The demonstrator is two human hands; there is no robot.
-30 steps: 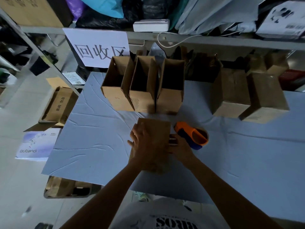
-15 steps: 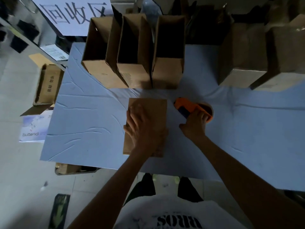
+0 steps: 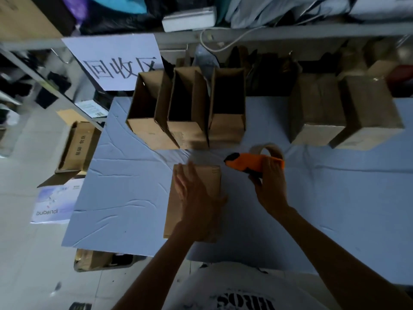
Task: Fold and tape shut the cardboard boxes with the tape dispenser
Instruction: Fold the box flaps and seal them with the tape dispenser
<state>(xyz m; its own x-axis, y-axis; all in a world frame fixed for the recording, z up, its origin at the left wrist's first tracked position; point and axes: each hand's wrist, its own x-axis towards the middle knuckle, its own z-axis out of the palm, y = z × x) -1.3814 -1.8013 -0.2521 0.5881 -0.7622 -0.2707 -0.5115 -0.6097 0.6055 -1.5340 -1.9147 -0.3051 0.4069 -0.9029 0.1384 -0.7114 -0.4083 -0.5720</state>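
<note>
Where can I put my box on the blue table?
Bare cloth lies left of the box under the left hand, out to its edge, and right of the right hand, before the two closed boxes. The back row of open boxes and the spot around the tape dispenser are crowded.

A box (image 3: 173, 211) is found under the left hand (image 3: 196, 195), the dispenser (image 3: 248, 163) just right of it, open boxes (image 3: 187, 135) ranged beyond.
</note>
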